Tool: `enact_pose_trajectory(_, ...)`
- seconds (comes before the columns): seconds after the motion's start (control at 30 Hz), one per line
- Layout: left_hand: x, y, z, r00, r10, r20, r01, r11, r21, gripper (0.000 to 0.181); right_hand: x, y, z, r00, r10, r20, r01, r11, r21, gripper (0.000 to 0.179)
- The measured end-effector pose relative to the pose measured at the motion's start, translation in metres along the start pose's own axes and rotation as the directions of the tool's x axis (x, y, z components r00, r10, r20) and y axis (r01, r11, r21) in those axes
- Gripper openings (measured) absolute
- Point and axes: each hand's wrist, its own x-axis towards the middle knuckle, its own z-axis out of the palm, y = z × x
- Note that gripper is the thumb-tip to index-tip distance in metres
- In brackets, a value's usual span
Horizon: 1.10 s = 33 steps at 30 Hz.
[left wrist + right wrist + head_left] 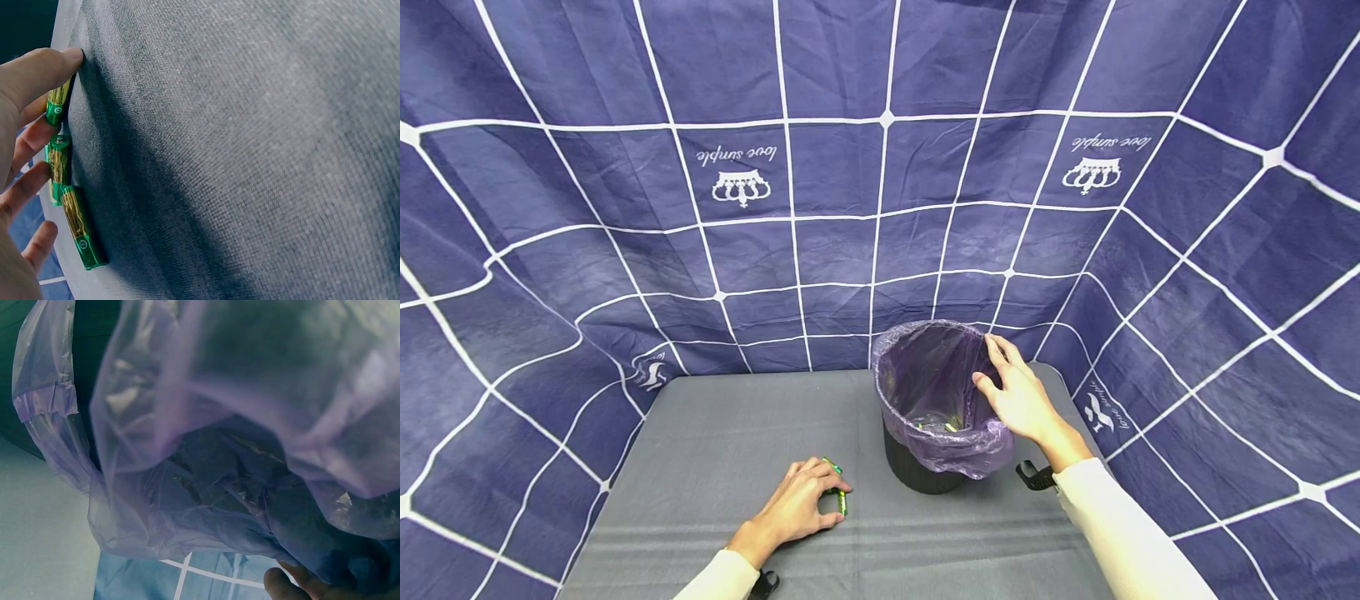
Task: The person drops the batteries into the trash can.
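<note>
My left hand (801,500) is low over the grey table, thumb and forefinger pinching a green and gold battery (842,502) by its ends. In the left wrist view this battery (57,105) lies nearest the thumb. More batteries of the same kind (82,234) lie in a row under the other fingers, partly covered. To the right stands a dark bin (917,471) lined with a translucent purple bag (970,454). My right hand (1026,404) rests at the bin's right rim on the bag, fingers fairly straight; its fingertips are mostly hidden in the right wrist view.
Small green and yellow pieces (951,427), probably batteries, lie at the bottom of the bag. The grey cloth-covered table (737,425) extends left of the bin. A blue, white-lined curtain (835,250) hangs behind and at both sides.
</note>
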Motion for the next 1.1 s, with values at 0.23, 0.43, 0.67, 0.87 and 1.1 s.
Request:
enact_pose_trajectory(0.23,0.002,0.001,0.000,1.000,0.008,-0.001,-0.008,1.000,-0.002,0.041,0.001,-0.001,-0.001,1.000,0.000,0.002,0.000,1.000,-0.001,0.076)
enact_pose_trajectory(0.43,0.003,0.001,-0.002,1.000,0.001,-0.008,-0.001,1.000,-0.012,0.042,0.002,-0.003,0.000,1.000,-0.013,-0.002,0.013,1.000,0.001,0.076)
enact_pose_trajectory(0.67,0.009,0.006,-0.007,1.000,-0.009,-0.017,0.008,0.999,-0.038,0.042,0.001,-0.003,-0.001,1.000,-0.011,-0.006,0.011,1.000,0.010,0.077)
enact_pose_trajectory(0.87,0.020,0.012,-0.017,0.998,-0.009,-0.058,0.006,0.999,-0.052,0.042,0.001,-0.001,0.000,1.000,-0.014,-0.009,0.014,1.000,0.003,0.077)
enact_pose_trajectory(1.1,0.031,0.015,-0.031,0.994,-0.009,-0.108,0.003,0.999,-0.052,0.043,0.000,0.001,0.001,1.000,-0.013,-0.011,0.013,1.000,0.001,0.076)
